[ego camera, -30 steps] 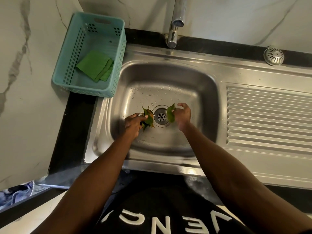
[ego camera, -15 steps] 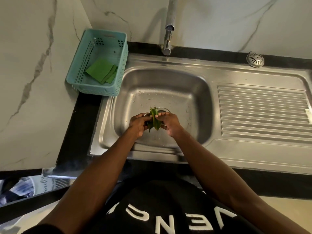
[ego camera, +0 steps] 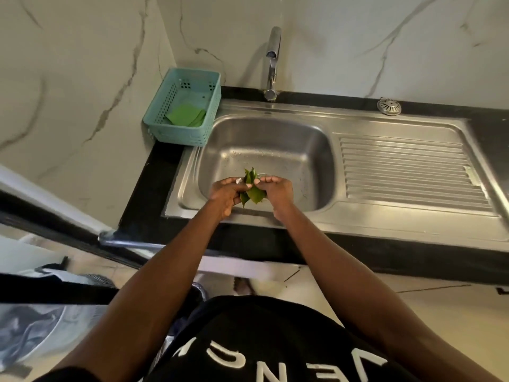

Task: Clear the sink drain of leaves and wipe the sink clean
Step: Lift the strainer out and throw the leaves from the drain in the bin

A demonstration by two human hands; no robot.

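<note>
A bunch of green leaves (ego camera: 252,188) is pinched between both my hands above the steel sink basin (ego camera: 303,161). My left hand (ego camera: 226,193) grips the bunch from the left. From the right, my right hand (ego camera: 276,190) holds it with the fingertips. The hands and leaves cover the drain, so I cannot see it. Water drops dot the basin floor behind the leaves. A folded green cloth (ego camera: 184,114) lies in the teal basket (ego camera: 162,122) left of the sink.
A steel tap (ego camera: 272,62) stands behind the basin. The ribbed drainboard (ego camera: 407,172) runs to the right, with a round metal strainer (ego camera: 389,106) on the black counter behind it. Marble wall on the left. A bin with a bag sits low at left (ego camera: 30,321).
Each hand held leaves at either side of the drain a second ago. They have come together into one bunch and lifted towards the basin's near side. My head has pulled back.
</note>
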